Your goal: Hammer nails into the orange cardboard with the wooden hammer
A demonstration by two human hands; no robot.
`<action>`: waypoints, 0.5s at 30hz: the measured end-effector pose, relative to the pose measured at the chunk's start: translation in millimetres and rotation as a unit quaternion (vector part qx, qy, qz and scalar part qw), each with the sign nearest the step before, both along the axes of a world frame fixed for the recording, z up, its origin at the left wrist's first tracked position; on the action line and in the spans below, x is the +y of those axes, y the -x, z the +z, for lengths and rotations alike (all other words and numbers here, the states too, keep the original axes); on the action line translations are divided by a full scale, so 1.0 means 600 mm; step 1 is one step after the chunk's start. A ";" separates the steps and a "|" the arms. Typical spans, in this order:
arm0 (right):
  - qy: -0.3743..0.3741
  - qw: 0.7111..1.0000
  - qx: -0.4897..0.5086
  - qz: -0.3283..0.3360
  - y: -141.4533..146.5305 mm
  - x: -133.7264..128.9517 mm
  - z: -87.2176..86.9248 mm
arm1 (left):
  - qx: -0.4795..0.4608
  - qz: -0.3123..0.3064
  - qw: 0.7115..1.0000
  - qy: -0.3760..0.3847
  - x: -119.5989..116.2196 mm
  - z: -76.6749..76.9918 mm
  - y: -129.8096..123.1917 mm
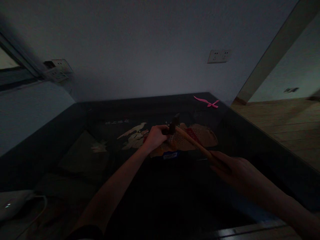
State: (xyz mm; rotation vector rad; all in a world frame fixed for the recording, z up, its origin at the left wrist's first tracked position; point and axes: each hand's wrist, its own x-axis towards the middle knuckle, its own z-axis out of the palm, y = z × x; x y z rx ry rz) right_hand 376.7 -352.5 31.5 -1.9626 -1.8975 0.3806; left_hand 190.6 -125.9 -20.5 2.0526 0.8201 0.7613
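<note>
A hammer (pixel 191 140) with a wooden handle slants across the middle of the view, its dark head at the upper left end. My right hand (pixel 226 165) is wrapped round the lower end of the handle. Beside the hammer head, my left hand (pixel 157 136) has its fingers pinched together over a brown spotted piece (pixel 176 141); what lies between the fingertips is too dark to make out. A small blue label (pixel 170 155) shows at the near edge of that piece.
The dark tabletop (pixel 150 110) bears a pale bird design (pixel 135 133). A pink ribbon (pixel 210 103) lies near the back right corner. At the lower left is a white device (pixel 15 201) with a cable. Behind stands a wall with sockets (pixel 218 56).
</note>
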 end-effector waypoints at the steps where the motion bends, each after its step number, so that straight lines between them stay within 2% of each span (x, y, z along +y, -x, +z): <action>1: -0.004 1.000 -0.002 0.000 0.000 0.001 0.000 | 0.000 0.000 1.000 0.001 0.000 -0.001 0.000; 5: -0.036 0.999 -0.010 -0.003 -0.001 -0.001 0.003 | -0.007 0.006 1.000 0.000 -0.001 -0.001 0.000; 15: -0.043 0.999 0.000 -0.014 0.002 0.003 -0.002 | 0.010 0.007 1.000 -0.001 -0.004 0.007 0.000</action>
